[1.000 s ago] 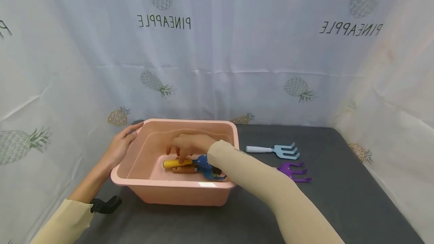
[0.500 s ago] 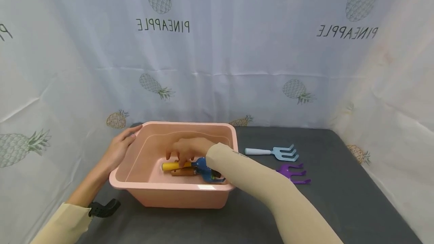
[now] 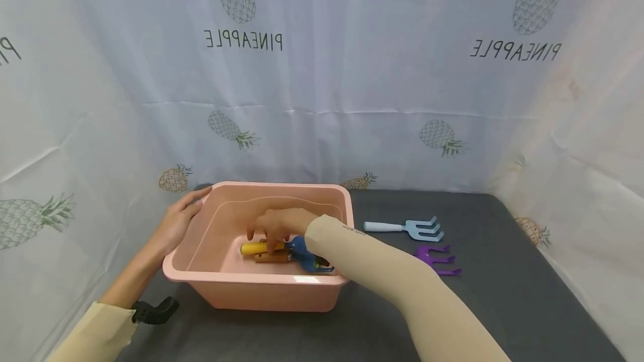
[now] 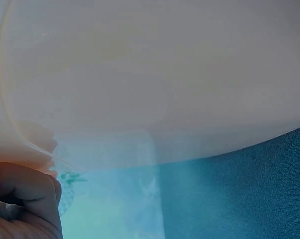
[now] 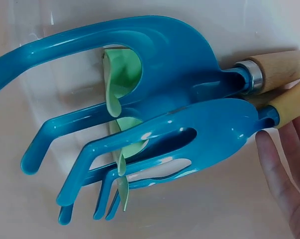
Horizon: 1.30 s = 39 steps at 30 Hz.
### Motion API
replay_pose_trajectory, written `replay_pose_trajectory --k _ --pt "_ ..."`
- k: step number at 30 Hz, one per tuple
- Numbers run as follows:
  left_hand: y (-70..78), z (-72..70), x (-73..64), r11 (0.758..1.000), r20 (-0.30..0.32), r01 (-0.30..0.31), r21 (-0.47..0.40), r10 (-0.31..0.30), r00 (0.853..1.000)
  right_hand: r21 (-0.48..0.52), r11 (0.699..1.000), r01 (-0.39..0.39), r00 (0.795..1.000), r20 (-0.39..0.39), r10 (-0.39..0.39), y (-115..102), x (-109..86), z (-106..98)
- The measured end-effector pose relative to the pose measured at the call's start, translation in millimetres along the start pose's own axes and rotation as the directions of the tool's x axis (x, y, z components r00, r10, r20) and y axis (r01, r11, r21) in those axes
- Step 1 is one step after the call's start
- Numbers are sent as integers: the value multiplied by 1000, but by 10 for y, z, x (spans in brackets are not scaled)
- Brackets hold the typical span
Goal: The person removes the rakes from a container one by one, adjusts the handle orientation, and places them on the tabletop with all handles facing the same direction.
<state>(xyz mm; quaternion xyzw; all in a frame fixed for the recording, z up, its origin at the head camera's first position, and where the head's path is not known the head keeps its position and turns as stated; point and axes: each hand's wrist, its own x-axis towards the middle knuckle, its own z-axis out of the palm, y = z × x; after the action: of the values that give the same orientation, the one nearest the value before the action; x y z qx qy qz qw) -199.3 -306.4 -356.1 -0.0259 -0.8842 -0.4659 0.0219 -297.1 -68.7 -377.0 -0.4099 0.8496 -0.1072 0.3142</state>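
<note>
My left hand (image 3: 176,225) holds the left rim of a pink plastic basin (image 3: 251,278), and its curled fingers show at the rim in the left wrist view. Inside the basin my right hand (image 3: 276,223) pinches the yellow handle of a blue hand rake (image 5: 219,119). Its fingers (image 5: 274,164) lie along one side of that handle in the right wrist view, while the thumb is outside that frame. A second blue hand rake (image 5: 184,50) with a wooden handle lies alongside, overlapped by the first. Pale green tines (image 5: 124,74) show beneath both.
To the right of the basin, a light blue hand rake (image 3: 402,228) with a pale handle lies on the dark table (image 3: 483,295). Nearer is a purple hand rake (image 3: 432,257), partly hidden by my right sleeve. A pineapple-print curtain (image 3: 322,94) hangs behind and at both sides.
The whole head view has shifted slightly downward in frame. Both hands stay in about the same places, the left on the rim and the right at the yellow handle.
</note>
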Motion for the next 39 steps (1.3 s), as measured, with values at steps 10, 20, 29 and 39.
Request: replay_pose_trajectory --k 10,20,29,39 --pt "-4 -1 3 1000 4 5 -8 -5 1000 -71 997 22 1000 -13 -23 20 34 28" --pt "-35 11 41 1000 6 20 -20 -20 1000 -90 996 24 1000 12 -23 39 10 -22" --pt "-35 19 41 999 5 32 -44 -32 999 -79 992 96 995 -16 -98 36 9 -41" --pt "-10 13 23 999 3 27 -40 -27 1000 -24 997 79 995 -64 -81 1 -18 -84"
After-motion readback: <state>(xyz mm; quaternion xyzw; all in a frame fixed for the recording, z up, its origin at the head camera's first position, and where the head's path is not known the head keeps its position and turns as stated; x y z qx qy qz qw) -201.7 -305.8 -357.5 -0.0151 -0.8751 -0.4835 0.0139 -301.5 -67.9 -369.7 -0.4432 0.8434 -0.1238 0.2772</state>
